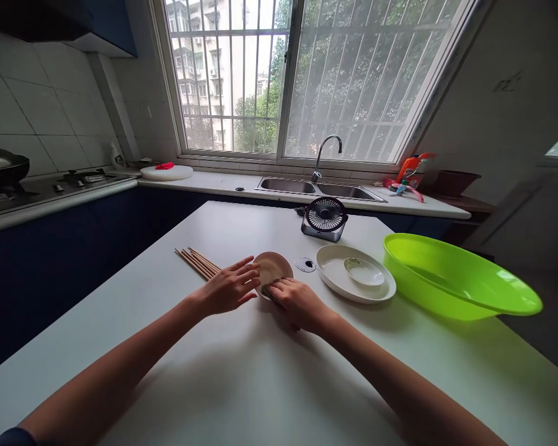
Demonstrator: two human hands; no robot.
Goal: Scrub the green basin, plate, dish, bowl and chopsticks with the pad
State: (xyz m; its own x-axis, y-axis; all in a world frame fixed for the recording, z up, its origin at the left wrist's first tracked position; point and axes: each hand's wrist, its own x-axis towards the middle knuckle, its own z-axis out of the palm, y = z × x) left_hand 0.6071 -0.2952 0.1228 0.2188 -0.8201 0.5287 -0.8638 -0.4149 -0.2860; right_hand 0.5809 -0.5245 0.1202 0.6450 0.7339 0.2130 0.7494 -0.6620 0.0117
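Observation:
A small brown, shallow bowl is on the white table in front of me, tilted or flat, I cannot tell. My left hand is open at its left edge, fingers stretched and spread, fingertips at the rim. My right hand has its fingers bent together over the bowl's near right side. A bit of something dark and greyish shows beneath those fingertips; its kind is hidden. Beside my left hand lie several wooden chopsticks. On the right, a white plate carries a small white dish with a leafy pattern.
A large green basin stands at the table's right. Behind the plate is a small black fan, with a round table socket nearer me. Along the window run a double sink, a tap and a white board.

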